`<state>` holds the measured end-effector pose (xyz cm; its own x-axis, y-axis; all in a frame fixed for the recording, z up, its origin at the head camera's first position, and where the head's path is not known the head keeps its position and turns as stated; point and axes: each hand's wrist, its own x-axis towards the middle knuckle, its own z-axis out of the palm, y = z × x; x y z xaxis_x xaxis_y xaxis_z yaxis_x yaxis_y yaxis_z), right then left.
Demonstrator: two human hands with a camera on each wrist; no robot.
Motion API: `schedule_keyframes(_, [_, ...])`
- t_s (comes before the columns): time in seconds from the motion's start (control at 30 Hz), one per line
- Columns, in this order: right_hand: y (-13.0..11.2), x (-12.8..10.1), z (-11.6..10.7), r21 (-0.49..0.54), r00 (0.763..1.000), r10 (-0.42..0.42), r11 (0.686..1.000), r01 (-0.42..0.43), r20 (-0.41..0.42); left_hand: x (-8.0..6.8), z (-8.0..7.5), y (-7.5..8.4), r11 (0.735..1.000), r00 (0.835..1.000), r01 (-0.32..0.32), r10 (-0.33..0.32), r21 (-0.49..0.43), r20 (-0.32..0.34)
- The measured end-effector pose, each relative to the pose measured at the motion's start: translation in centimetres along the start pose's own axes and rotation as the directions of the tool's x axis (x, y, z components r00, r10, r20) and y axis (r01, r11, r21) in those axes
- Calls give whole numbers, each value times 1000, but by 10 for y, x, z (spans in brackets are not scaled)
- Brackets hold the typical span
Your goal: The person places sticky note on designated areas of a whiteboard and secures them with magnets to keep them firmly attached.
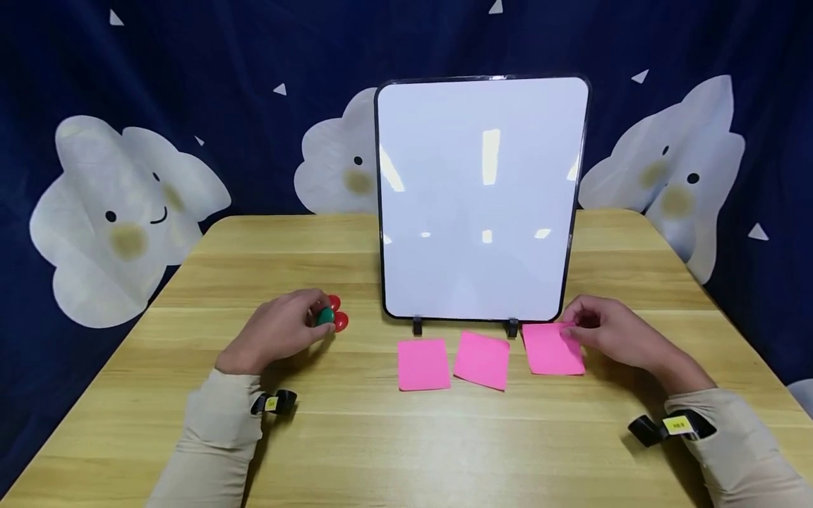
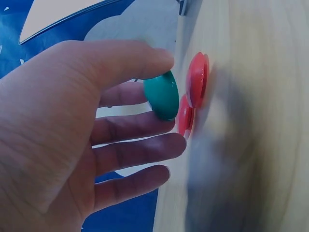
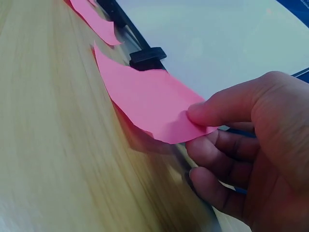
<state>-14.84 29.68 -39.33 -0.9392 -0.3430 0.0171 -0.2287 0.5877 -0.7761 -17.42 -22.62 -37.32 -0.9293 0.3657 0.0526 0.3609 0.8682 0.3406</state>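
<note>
Fingers and thumb of a person's L hand (image 1: 279, 328) pinch a green disc (image 2: 161, 96), w/ ring & little fingers stretched out loose, clear of it. Disc is just off the table (image 1: 381, 451), next to two red discs (image 2: 198, 79) lying side by side on the wood; whether green touches red, can't tell. Opp. side, R hand (image 1: 612, 335) grips the right note (image 3: 145, 104), a pink square, near its upper right corner, thumb on top & fingers beneath; held end is bent up off the wood, per R wrist view. Its far edge lies close to the board's right foot (image 1: 512, 327). Next in line, to its left: the middle note (image 1: 483, 360), set askew, then the left note (image 1: 423, 365), nearly square-on, both pink, w/ a slim gap btwn them, neither touched by a hand. Directly behind the notes stands the board (image 1: 444, 183), white w/ thin black rim, near upright, its face streaked w/ light reflections; left foot (image 1: 417, 326) also black. Beige sleeves (image 1: 216, 430) cover both arms, each w/ a black device (image 1: 279, 402) & yellow tag at the cuff. Bkgd.: dark blue curtain (image 1: 254, 42) w/ white clouds (image 1: 95, 233) & sm. triangles (image 1: 280, 89).
</note>
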Motion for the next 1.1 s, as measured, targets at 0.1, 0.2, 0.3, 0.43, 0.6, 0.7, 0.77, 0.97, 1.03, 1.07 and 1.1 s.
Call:
schedule_keyframes(0.1, [-1,0,0,14,1000,-3,1000,3,-10,1,2,0,1000,1000,-19,19,21,-16])
schedule_keyframes(0.2, [-2,-1,1,13,999,20,1000,-20,-27,1,4,-1,999,999,-38,40,39,-34])
schedule_keyframes(0.3, [-3,-1,1,14,998,43,999,-43,-45,1,4,-1,998,997,-51,53,47,-52])
schedule_keyframes(0.43, [-4,-1,2,28,996,42,999,-40,-83,1,5,0,997,995,-58,61,43,-73])
schedule_keyframes(0.6, [-4,-2,2,40,991,29,999,-23,-129,1,5,3,996,992,-76,79,41,-101])
schedule_keyframes(0.7, [-3,-2,2,37,988,35,999,-30,-148,1,6,3,995,989,-87,92,45,-114])
schedule_keyframes(0.77, [-3,-2,3,36,986,32,999,-26,-161,1,6,3,995,988,-92,97,49,-124])
schedule_keyframes(0.97, [-3,0,5,28,975,1,1000,6,-222,2,8,3,992,980,-113,121,58,-158])
schedule_keyframes(1.03, [-3,0,5,26,972,7,1000,-1,-235,3,9,3,990,977,-126,134,59,-167])
schedule_keyframes(1.07, [-4,0,6,23,971,7,1000,-2,-241,3,10,3,989,975,-132,141,63,-170])
schedule_keyframes(1.1, [-4,0,6,26,969,8,1000,-2,-245,3,10,3,988,974,-137,146,65,-172])
